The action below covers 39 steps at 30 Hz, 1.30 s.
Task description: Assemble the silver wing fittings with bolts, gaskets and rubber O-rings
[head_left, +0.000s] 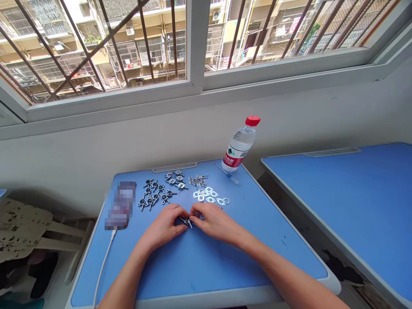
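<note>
Over the near middle of the blue desk, my left hand point(167, 225) and my right hand point(214, 221) meet at the fingertips. Between them is a small metal part point(186, 221) with a thin pin sticking out. The fingers of my left hand close around its left side. My right thumb and fingers pinch at its right side, hiding some of it. Just beyond the hands lie flat silver eyelet plates point(210, 194). Several dark round metal pieces with pins point(155, 197) lie to the left, and similar pieces with silver tops point(178, 178) lie farther back.
Small silver pin-like pieces point(198, 180) lie near the plates. At the back right stand a water bottle with a red cap point(240, 146) and, beside it, a pen point(228, 175). A blurred phone point(120, 206) with a white cable point(104, 262) lies at left. Another blue desk point(347, 189) stands to the right.
</note>
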{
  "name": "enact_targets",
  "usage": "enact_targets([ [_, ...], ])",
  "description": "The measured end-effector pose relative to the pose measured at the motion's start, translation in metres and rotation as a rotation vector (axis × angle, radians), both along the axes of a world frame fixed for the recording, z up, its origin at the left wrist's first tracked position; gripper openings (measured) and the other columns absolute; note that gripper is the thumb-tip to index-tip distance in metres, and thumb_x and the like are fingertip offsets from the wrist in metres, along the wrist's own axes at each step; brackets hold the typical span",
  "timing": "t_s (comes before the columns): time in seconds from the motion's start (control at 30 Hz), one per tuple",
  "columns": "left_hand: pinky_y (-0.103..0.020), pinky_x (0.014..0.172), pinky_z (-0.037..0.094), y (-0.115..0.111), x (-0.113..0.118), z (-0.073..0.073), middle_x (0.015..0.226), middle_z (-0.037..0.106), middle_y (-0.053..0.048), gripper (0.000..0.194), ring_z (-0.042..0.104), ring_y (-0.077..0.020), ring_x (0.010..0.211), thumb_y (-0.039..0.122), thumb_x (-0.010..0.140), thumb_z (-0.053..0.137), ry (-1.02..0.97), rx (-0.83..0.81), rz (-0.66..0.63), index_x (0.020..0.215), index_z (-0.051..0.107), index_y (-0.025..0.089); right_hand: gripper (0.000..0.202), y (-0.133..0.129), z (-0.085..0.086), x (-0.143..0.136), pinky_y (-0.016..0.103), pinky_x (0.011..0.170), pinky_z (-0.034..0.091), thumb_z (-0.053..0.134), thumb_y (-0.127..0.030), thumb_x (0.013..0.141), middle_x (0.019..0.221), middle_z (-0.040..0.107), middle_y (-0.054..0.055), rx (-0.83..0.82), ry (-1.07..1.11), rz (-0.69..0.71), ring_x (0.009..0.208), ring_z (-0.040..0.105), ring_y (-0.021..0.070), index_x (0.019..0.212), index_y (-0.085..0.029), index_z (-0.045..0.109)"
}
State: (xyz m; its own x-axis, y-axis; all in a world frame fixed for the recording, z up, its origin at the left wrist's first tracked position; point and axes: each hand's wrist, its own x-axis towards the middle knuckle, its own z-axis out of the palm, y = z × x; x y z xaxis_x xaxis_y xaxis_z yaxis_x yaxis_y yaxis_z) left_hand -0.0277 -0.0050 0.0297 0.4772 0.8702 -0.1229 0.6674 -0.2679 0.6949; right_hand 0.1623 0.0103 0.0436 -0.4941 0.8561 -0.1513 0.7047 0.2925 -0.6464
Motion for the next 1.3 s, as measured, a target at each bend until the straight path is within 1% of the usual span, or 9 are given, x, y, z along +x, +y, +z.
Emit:
enact_targets([
  [0.2,-0.033,0.086,0.045,-0.002,0.001,-0.002,0.098,0.064,-0.002,0.02,0.055,-0.0217,0.097,0.013,0.078,0.057,-0.019,0.022,0.012,0.095,0.061,0.022,0.015,0.004,0.001,0.005,0.025,0.064,0.037,0.049,-0.015,0.09,0.085,0.069,0.003,0.028,0.047,-0.075,0.075,0.059,0.016,0.09,-0.019,0.064],
  [0.33,-0.033,0.085,0.044,-0.003,0.002,-0.004,0.097,0.063,-0.002,0.013,0.055,-0.0218,0.096,0.015,0.081,0.058,-0.017,0.049,0.025,0.092,0.061,0.022,0.015,0.009,0.005,0.014,0.026,0.065,0.038,0.047,-0.018,0.089,0.085,0.068,0.002,0.045,0.086,-0.112,0.075,0.058,0.0165,0.085,-0.02,0.062],
  [0.43,-0.034,0.084,0.044,-0.002,0.003,-0.007,0.098,0.063,-0.003,0.01,0.055,-0.022,0.096,0.017,0.084,0.058,0.002,0.059,0.028,0.091,0.062,0.022,0.016,0.013,0.007,0.02,0.026,0.061,0.036,0.046,-0.022,0.089,0.081,0.067,0.002,0.076,0.092,-0.15,0.072,0.057,0.0164,0.082,-0.02,0.061],
  [0.57,-0.034,0.083,0.044,-0.002,0.003,-0.008,0.098,0.062,-0.003,0.009,0.054,-0.0224,0.096,0.018,0.086,0.058,0.022,0.071,0.036,0.093,0.063,0.022,0.019,0.016,0.009,0.025,0.026,0.058,0.035,0.046,-0.027,0.089,0.076,0.065,0.001,0.104,0.106,-0.189,0.067,0.054,0.0156,0.082,-0.02,0.061],
  [0.7,-0.033,0.084,0.044,-0.003,0.004,-0.007,0.098,0.062,-0.003,0.01,0.054,-0.0226,0.097,0.018,0.086,0.058,0.02,0.075,0.027,0.093,0.064,0.023,0.019,0.017,0.015,0.032,0.025,0.059,0.036,0.047,-0.029,0.088,0.077,0.065,0.0,0.096,0.144,-0.227,0.067,0.054,0.0152,0.08,-0.02,0.061],
  [0.83,-0.033,0.081,0.043,-0.002,0.005,-0.005,0.096,0.061,-0.003,0.01,0.054,-0.022,0.094,0.016,0.084,0.057,0.023,0.066,0.029,0.092,0.061,0.022,0.018,0.022,0.019,0.041,0.026,0.059,0.036,0.047,-0.027,0.087,0.08,0.066,0.001,0.079,0.074,-0.248,0.069,0.055,0.016,0.081,-0.02,0.062],
  [1.0,-0.033,0.078,0.042,-0.002,0.006,-0.004,0.093,0.06,-0.001,0.009,0.053,-0.0212,0.089,0.015,0.083,0.057,0.036,0.069,0.039,0.088,0.057,0.022,0.016,0.031,0.018,0.049,0.026,0.06,0.035,0.047,-0.022,0.087,0.082,0.067,0.003,0.12,-0.055,-0.282,0.072,0.056,0.0172,0.082,-0.02,0.062],
  [1.17,-0.033,0.079,0.042,-0.002,0.006,-0.005,0.093,0.061,-0.001,0.011,0.054,-0.0208,0.089,0.013,0.083,0.058,0.016,0.061,0.046,0.088,0.054,0.022,0.016,0.031,0.016,0.049,0.025,0.06,0.035,0.048,-0.018,0.088,0.084,0.068,0.003,0.121,-0.074,-0.286,0.072,0.057,0.0171,0.083,-0.019,0.063],
  [1.3,-0.032,0.077,0.042,-0.002,0.007,-0.005,0.092,0.061,-0.002,0.008,0.054,-0.0209,0.088,0.014,0.083,0.057,0.023,0.058,0.045,0.086,0.054,0.021,0.016,0.03,0.017,0.047,0.025,0.059,0.034,0.048,-0.017,0.089,0.084,0.069,0.002,0.109,-0.084,-0.286,0.073,0.058,0.0172,0.084,-0.02,0.063],
])
